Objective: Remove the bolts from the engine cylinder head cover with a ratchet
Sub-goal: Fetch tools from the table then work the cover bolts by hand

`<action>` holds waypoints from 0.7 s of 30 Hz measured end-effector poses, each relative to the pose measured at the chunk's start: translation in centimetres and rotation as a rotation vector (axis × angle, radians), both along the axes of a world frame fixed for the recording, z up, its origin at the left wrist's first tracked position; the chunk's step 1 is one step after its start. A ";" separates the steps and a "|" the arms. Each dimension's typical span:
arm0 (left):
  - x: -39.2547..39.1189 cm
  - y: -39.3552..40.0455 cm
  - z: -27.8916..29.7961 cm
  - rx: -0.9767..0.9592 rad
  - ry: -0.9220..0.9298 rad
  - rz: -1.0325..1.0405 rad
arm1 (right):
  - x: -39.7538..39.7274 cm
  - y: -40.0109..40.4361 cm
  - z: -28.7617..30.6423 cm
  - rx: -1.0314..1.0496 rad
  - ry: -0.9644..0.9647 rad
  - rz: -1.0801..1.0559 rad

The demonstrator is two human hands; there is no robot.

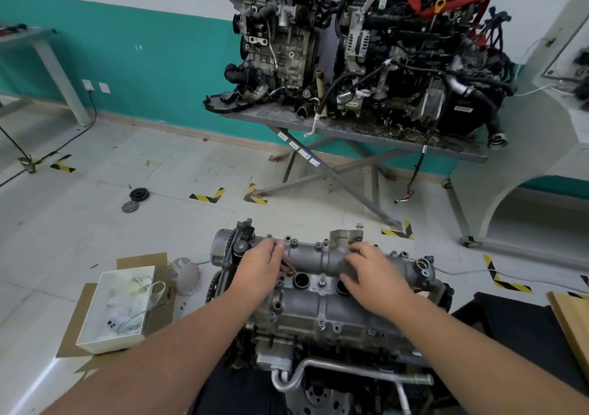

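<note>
Both hands lie on the cylinder head cover [318, 290]; neither grip holds a ratchet, and no ratchet can be made out anywhere in view. Left hand [259, 269] rests over the chain end of the cover, fingers reaching toward the far rail; something thin and dark sits just under its fingertips near a plug well, but whether it is pinched or only touched cannot be told. Right hand [377, 276] lies spread on the far cam housing, fingers curved over the casting and clasping nothing, probably to steady or feel along it. Cover sits on its engine directly below the camera, long axis left to right, low over the tiled floor [143, 172], so both arms reach every edge. Two other engines [366, 48] stand on a folding worktop [350, 131] against the teal wall, well apart from the job. White box [116, 309] on flattened cardboard lies just left of the engine, likely placed within arm's reach to take removed parts; small dark items already lie in it. Bolts [321, 323] remain seated along the near flange, one tall bolt [360, 226] stands on the far bracket. Judgement: loosening not yet under way here.
</note>
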State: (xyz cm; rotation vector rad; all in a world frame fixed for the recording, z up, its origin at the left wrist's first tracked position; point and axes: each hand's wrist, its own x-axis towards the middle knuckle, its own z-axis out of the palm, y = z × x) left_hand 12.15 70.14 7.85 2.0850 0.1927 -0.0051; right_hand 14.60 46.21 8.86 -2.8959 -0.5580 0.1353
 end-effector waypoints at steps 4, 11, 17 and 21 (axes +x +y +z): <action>3.1 -0.1 4.8 0.367 -0.170 -0.087 | -2.2 -0.9 -1.5 -0.003 0.071 -0.017; 9.0 1.3 7.7 0.664 0.014 -0.230 | -2.9 -1.9 -2.9 0.159 0.108 -0.037; 9.8 1.3 6.0 0.678 0.126 -0.350 | -2.5 -2.1 -3.5 0.185 0.088 -0.033; 10.1 1.3 5.4 0.681 0.176 -0.372 | -2.5 -2.2 -3.7 0.170 0.093 -0.020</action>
